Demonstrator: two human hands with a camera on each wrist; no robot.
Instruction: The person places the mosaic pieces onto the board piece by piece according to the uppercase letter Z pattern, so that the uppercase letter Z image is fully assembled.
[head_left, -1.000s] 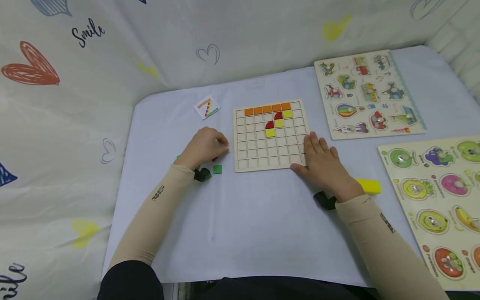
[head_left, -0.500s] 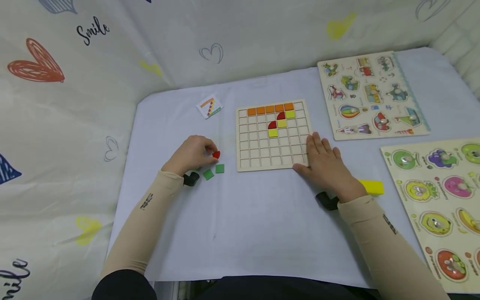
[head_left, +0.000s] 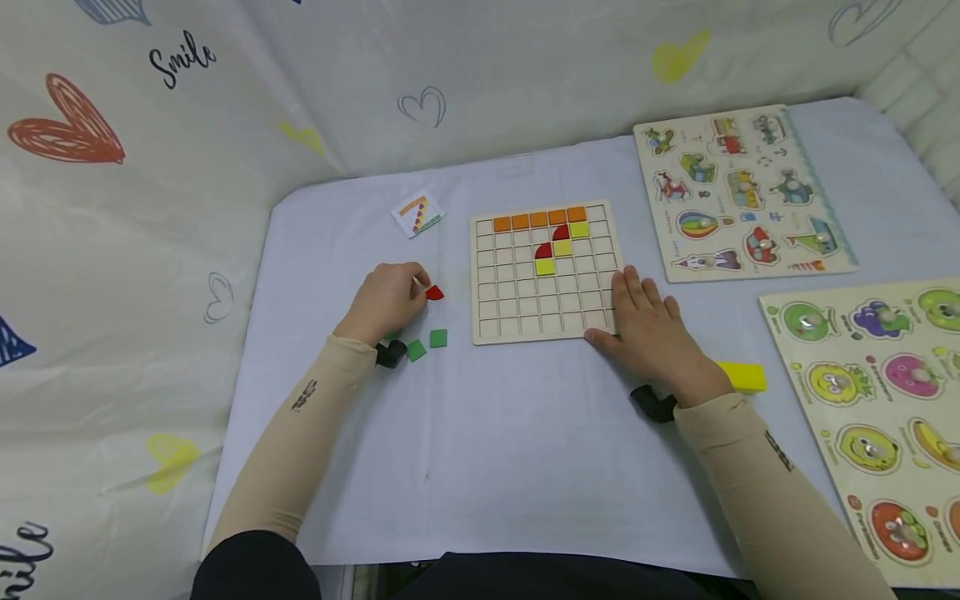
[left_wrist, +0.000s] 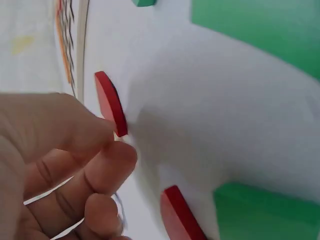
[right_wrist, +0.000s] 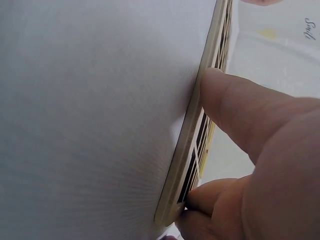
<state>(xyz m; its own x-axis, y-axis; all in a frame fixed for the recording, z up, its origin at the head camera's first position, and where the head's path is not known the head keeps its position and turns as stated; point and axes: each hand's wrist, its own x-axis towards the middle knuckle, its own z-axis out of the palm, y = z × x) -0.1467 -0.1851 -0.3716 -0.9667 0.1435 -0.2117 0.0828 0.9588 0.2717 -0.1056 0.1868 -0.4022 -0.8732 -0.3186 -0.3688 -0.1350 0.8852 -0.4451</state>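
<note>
My left hand [head_left: 386, 298] pinches a red quarter-circle tile [head_left: 434, 292] between thumb and fingertips, left of the wooden grid board [head_left: 517, 304]. In the left wrist view the tile's red face [left_wrist: 109, 102] juts past the fingertips. A second red tile [left_wrist: 180, 215] lies below them, beside a green tile [left_wrist: 267, 215]. The right hand [head_left: 648, 333] rests at the board's lower right corner with straight fingers, thumb on the near edge. Orange tiles [head_left: 538, 219] fill part of the board's top row. Red and yellow tiles [head_left: 544, 267] step down diagonally beneath it.
Green square tiles [head_left: 438, 337] lie near the left wrist. A small pattern card [head_left: 418, 214] is behind the left hand. To the right are two picture puzzle boards, one with vehicles and toys [head_left: 720, 225], one with fruit [head_left: 847, 417]. A yellow block [head_left: 741, 376] sits by the right wrist.
My left hand drew back leftward from the board's edge, then rose slightly with the red tile now showing at its fingertips. The right hand stays on the board.
</note>
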